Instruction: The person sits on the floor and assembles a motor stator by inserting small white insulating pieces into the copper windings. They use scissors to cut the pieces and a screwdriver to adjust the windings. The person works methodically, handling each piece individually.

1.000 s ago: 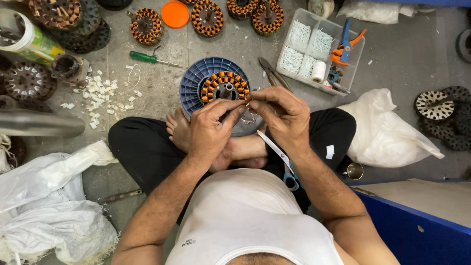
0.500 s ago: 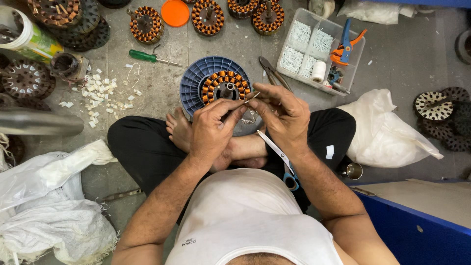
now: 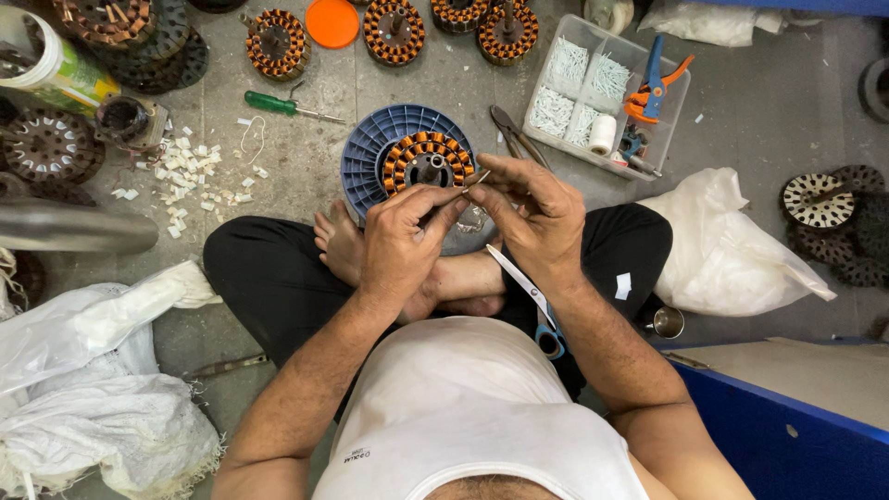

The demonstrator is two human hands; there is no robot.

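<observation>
Two hands met over the crossed legs, at six o'clock from the copper-wound stator (image 3: 428, 159) seated in a blue spool (image 3: 366, 153) on the floor. The left hand (image 3: 400, 236) pinched a thin metal tool (image 3: 463, 188) in curled fingers (image 3: 435, 199), its tip slanting to two o'clock. The right hand (image 3: 537, 213) pressed its fingers against that tip. Scissors (image 3: 526, 296) lay on the right thigh.

A ring of orange-and-copper coils (image 3: 428, 159) sits on a ribbed blue disc (image 3: 369, 153). On the grey floor (image 3: 759, 120) lie a green-handled screwdriver (image 3: 270, 103), a plain orange lid (image 3: 332, 22) and white scraps (image 3: 190, 171). The scissors (image 3: 548, 341) have blue handles, and the trousers (image 3: 269, 278) are black.
</observation>
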